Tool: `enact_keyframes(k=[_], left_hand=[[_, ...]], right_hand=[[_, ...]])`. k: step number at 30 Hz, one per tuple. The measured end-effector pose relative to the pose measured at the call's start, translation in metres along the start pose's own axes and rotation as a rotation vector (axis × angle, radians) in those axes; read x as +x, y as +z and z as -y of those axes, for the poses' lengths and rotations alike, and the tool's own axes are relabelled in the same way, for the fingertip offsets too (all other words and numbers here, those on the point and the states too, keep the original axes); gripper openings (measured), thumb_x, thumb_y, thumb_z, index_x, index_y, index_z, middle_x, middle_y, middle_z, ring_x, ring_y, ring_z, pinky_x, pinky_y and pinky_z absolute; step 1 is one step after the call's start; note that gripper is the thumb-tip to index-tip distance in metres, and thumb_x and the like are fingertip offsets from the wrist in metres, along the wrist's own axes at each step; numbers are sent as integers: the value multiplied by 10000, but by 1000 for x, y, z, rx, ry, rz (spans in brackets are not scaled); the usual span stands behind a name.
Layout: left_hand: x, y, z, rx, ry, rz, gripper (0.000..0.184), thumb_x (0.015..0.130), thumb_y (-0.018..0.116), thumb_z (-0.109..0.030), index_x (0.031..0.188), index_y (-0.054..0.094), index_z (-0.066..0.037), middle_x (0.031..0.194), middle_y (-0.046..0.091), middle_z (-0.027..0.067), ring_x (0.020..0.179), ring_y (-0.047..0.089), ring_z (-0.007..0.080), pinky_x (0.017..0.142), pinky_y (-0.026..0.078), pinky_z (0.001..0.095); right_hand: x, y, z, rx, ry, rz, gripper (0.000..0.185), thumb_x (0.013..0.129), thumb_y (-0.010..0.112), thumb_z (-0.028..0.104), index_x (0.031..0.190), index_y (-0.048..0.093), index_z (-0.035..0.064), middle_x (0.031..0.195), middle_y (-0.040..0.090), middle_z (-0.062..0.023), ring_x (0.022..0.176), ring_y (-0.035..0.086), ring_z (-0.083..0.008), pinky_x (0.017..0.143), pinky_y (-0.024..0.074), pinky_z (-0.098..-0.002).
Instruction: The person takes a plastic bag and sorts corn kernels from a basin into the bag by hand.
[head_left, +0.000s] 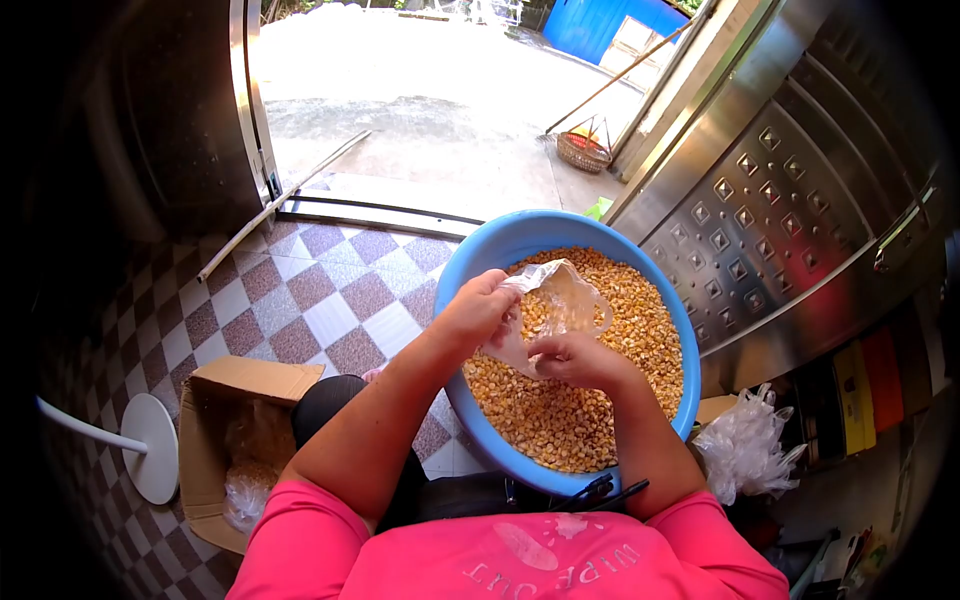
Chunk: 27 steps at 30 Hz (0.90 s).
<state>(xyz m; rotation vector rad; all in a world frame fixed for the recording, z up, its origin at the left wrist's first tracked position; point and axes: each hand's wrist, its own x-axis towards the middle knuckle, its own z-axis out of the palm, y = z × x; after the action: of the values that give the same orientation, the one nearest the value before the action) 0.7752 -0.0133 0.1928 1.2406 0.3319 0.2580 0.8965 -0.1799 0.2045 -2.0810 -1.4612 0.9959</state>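
Note:
A large blue basin (455,300) full of yellow corn kernels (560,430) stands in front of me. Over the kernels, a clear plastic bag (565,300) is held up with its mouth spread. My left hand (485,305) grips the bag's upper left edge, fingers closed on the plastic. My right hand (572,358) pinches the lower edge of the same bag, close above the corn. Whether any kernels lie inside the bag is hard to tell, since the corn shows through it.
To the left sits an open cardboard box (205,470) with filled plastic bags inside, beside a white round stand base (150,450). A bundle of plastic bags (750,445) lies right of the basin. A pole (285,200) crosses the doorway sill; a wicker basket (583,152) stands outside.

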Motion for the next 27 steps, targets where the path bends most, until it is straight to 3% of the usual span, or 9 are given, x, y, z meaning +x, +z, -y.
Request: enact_keyframes(k=[6,10,12,15,21,27], left_hand=[[-1,2,-2,-15,-30,-15,164,926,454,-184,875,495,-34,701,539,55,505,516,124,435,458,256],[-1,0,-2,4,-48,23,147,926,462,-201,895,502,-63,701,538,19,570,528,88,470,459,225],[-1,-1,-2,20,-36,36,151,925,472,-205,895,502,-60,703,541,22,572,531,87,470,459,224],[-3,1,-6,50,-26,35,164,920,497,-217,899,499,-54,708,547,27,577,539,85,472,456,220],[-2,2,-1,94,72,41,197,881,576,-214,943,498,-44,739,556,27,595,544,73,487,445,209],[4,1,7,193,108,-7,262,827,606,-159,998,477,-8,725,553,73,528,556,126,436,467,261]], right_hand=[[-3,1,-1,-198,-66,41,223,800,571,94,1005,658,85,755,646,-105,730,615,-167,689,478,-293],[0,2,11,-66,11,-33,234,804,561,60,1022,645,58,809,642,-112,773,620,-168,703,484,-295],[7,7,9,147,-301,-317,343,818,585,19,1160,566,40,868,627,-62,777,592,-129,695,481,-271],[10,17,20,206,-401,-420,461,816,588,-12,1260,471,33,934,591,-44,769,573,-103,665,475,-246],[12,18,17,297,-277,-298,578,828,596,2,1353,357,50,1030,556,-65,764,556,-82,644,471,-228],[12,16,17,298,-299,-265,574,806,596,21,1338,382,53,1022,582,-115,757,599,-140,650,494,-269]])
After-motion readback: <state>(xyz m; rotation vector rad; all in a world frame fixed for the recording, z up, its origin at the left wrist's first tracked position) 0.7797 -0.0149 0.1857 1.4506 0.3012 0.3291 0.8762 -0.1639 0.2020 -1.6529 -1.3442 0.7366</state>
